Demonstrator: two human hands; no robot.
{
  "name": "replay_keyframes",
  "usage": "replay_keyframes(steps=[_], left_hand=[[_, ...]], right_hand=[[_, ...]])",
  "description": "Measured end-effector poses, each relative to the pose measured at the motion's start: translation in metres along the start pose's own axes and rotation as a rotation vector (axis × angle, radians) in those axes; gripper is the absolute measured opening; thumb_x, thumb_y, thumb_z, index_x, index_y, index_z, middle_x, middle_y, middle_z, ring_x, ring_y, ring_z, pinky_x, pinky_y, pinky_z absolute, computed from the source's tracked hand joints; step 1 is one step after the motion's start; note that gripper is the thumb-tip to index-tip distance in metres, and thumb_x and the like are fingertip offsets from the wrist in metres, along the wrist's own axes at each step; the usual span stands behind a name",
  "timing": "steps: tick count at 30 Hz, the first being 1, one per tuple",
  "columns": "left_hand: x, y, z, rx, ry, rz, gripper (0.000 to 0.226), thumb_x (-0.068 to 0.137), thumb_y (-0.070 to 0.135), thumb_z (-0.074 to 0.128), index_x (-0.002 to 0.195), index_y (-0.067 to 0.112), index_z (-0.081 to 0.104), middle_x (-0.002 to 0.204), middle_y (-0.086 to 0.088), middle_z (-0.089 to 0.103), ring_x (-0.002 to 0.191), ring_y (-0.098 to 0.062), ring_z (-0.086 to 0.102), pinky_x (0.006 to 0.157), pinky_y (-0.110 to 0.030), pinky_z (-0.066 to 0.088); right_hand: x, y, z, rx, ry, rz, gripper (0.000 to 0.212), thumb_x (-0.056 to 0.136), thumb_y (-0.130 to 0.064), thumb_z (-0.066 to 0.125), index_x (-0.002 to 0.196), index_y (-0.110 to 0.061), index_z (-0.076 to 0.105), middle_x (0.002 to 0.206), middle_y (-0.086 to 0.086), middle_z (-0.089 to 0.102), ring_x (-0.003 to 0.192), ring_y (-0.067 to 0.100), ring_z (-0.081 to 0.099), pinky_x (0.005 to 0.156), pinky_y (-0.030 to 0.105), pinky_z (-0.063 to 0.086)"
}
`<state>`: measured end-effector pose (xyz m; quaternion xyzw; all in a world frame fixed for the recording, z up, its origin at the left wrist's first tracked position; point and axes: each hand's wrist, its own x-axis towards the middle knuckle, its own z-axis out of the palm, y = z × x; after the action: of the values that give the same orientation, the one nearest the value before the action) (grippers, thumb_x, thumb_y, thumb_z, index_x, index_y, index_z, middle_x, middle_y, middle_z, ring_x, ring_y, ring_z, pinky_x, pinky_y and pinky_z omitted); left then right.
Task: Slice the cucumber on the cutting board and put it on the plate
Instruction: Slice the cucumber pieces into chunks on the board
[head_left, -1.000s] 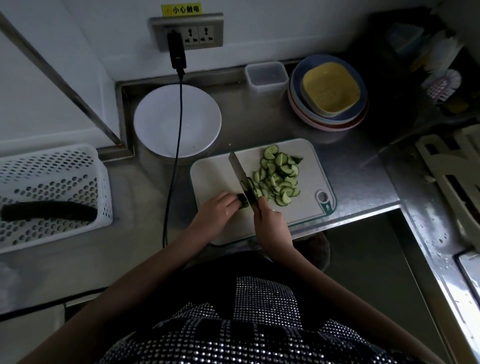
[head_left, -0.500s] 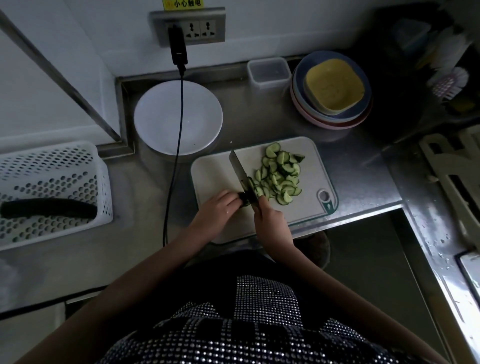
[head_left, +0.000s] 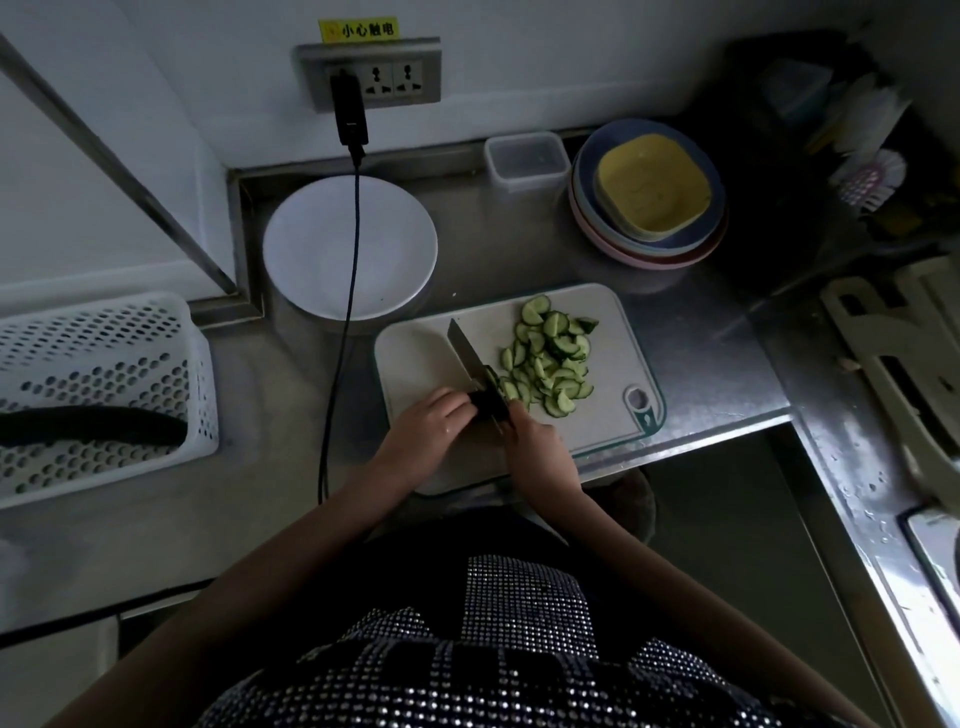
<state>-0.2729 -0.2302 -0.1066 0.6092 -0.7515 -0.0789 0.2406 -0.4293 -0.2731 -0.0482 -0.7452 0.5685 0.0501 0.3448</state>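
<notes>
While only a dark stub (head_left: 480, 401) of cucumber is left on the board (head_left: 421, 358), the knife (head_left: 466, 354) stands on it.

The left hand (head_left: 434, 422) pinches the stub with curled fingers just beside the blade; the right hand (head_left: 535, 441) is clamped on the handle. Cut slices (head_left: 550, 358) lie heaped to the blade's right. The plate (head_left: 311, 249), bare of slices, sits beyond the board on the table (head_left: 696, 332). With so short a stub, the blade could nick the fingertips, or the stub could roll under pressure.
</notes>
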Motion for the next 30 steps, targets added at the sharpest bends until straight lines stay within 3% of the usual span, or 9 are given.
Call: replay_keyframes(steps=[4, 8, 13, 21, 30], left_hand=[[0.000, -0.001, -0.001, -0.008, -0.017, 0.009, 0.026, 0.084, 0.009, 0.045, 0.094, 0.002, 0.068, 0.095, -0.012, 0.063, 0.092, -0.023, 0.048, 0.071, -0.034, 0.053], [0.002, 0.000, -0.002, 0.002, -0.012, 0.015, 0.028, 0.082, 0.009, 0.045, 0.093, 0.002, 0.069, 0.094, -0.011, 0.065, 0.089, -0.022, 0.047, 0.070, -0.033, 0.052], [0.004, 0.005, -0.007, 0.008, 0.009, 0.013, 0.032, 0.079, 0.009, 0.042, 0.091, 0.000, 0.070, 0.090, -0.013, 0.066, 0.088, -0.021, 0.043, 0.077, -0.028, 0.038], [0.002, 0.004, -0.004, 0.012, -0.009, -0.016, 0.031, 0.080, 0.013, 0.043, 0.093, 0.003, 0.070, 0.092, -0.010, 0.065, 0.090, -0.020, 0.046, 0.073, -0.030, 0.048], [0.003, 0.003, -0.003, 0.004, -0.017, -0.019, 0.030, 0.082, 0.012, 0.044, 0.095, 0.001, 0.069, 0.091, -0.012, 0.064, 0.089, -0.022, 0.045, 0.076, -0.030, 0.042]], right_hand=[[-0.002, 0.007, -0.008, 0.137, 0.130, 0.016, 0.009, 0.099, -0.019, 0.039, 0.098, -0.012, 0.043, 0.082, 0.019, 0.059, 0.078, 0.041, 0.057, 0.062, 0.039, 0.042], [-0.005, 0.007, -0.012, 0.193, 0.154, -0.033, 0.014, 0.098, -0.017, 0.044, 0.086, -0.016, 0.036, 0.072, 0.012, 0.053, 0.068, 0.035, 0.051, 0.057, 0.033, 0.034], [-0.009, 0.002, -0.008, 0.180, 0.088, -0.084, 0.012, 0.098, -0.019, 0.044, 0.089, -0.017, 0.037, 0.075, 0.015, 0.055, 0.076, 0.040, 0.056, 0.061, 0.038, 0.041], [-0.008, -0.002, -0.007, 0.166, 0.068, -0.089, 0.011, 0.099, -0.022, 0.043, 0.100, -0.012, 0.044, 0.085, 0.021, 0.062, 0.078, 0.040, 0.058, 0.066, 0.042, 0.047], [-0.006, -0.004, -0.001, 0.036, 0.047, -0.073, 0.018, 0.102, -0.023, 0.035, 0.113, -0.011, 0.043, 0.092, 0.023, 0.063, 0.084, 0.043, 0.060, 0.061, 0.038, 0.039]])
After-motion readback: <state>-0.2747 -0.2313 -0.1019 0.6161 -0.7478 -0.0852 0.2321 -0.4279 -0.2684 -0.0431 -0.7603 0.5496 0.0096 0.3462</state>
